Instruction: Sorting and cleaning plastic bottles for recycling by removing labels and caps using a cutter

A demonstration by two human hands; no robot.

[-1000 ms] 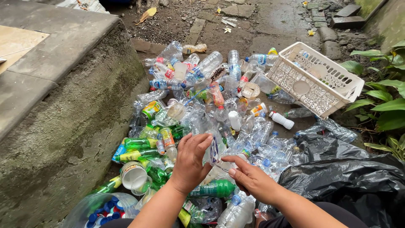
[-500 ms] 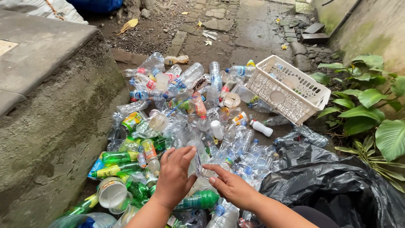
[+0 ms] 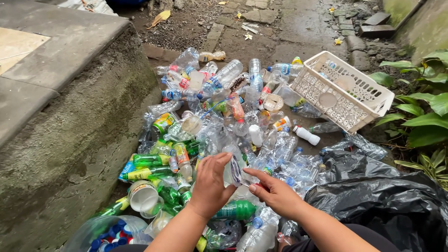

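**A:** Where is this?

**B:** Outdoors, on wet, dirty paving. A large heap of plastic bottles [image 3: 224, 135] covers the ground. Left of the heap stands a rough concrete step [image 3: 70, 121]; to its right lies a white plastic basket [image 3: 345, 91] tipped on its side, and nearer, a black rubbish bag [image 3: 387, 200]. Green leaves [image 3: 424, 112] edge the far right.

**A:** What are the hands doing?

**B:** Both meet at the near edge of the heap, on a clear bottle [image 3: 233, 170]. The left hand [image 3: 211, 184] has fingers curled around its side. The right hand [image 3: 275, 193] points its fingers leftwards, thumb and fingertips pinching the bottle's label or wrapper; the exact grip is hard to tell.

**A:** How far along does the work look?

**B:** Early, judging by the scene. The heap is still mixed: clear bottles, green bottles, cups. The basket holds only a few pieces. At the near left of the heap, a clear container [image 3: 100, 233] holds red and blue caps, so some appear already removed.
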